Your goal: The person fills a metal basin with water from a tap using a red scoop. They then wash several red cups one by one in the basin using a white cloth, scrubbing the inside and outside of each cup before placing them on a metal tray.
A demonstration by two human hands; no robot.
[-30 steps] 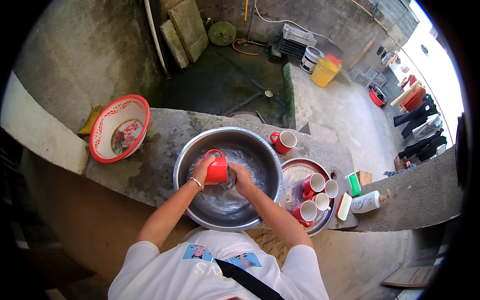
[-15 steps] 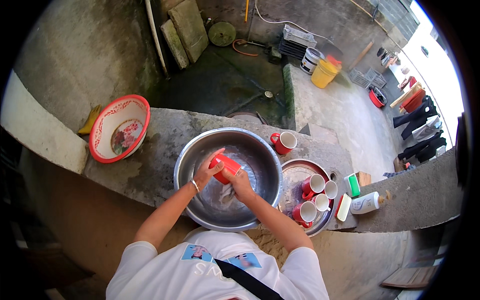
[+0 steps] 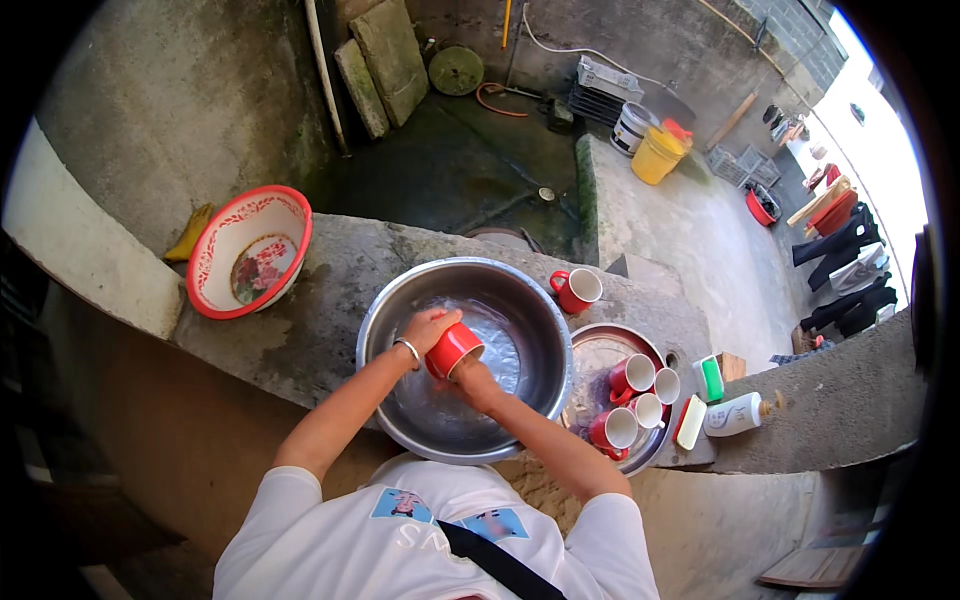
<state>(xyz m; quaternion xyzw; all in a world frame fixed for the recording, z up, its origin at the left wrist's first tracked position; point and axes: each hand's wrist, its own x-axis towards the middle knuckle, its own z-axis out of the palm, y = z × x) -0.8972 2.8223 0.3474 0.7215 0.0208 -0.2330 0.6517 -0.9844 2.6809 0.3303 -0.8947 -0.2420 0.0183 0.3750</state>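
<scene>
Over the wide metal basin (image 3: 540,400), my left hand (image 3: 428,328) is wrapped round a red mug (image 3: 453,350), which is tipped with its mouth toward my right hand. The fingers of my right hand (image 3: 472,380) reach into the mug's mouth and are hidden there. Whether they hold a cloth inside cannot be seen. A little water glistens on the basin's bottom. Just past the basin's right rim, another red mug (image 3: 578,291) stands on the concrete ledge. Several more mugs (image 3: 632,376) sit close together on a round metal tray (image 3: 590,372).
A red-rimmed enamel basin (image 3: 302,250) stands tilted at the ledge's left, beside a yellow glove (image 3: 188,235). Right of the tray are a green-and-white box (image 3: 711,379), a white soap dish (image 3: 690,422) and a white bottle (image 3: 733,415). Beyond the ledge lies a dark wet sunken floor (image 3: 440,160).
The mug has turned, its mouth now facing my right hand. My right fingers have gone from its outside into it. The pale cloth below it is out of sight.
</scene>
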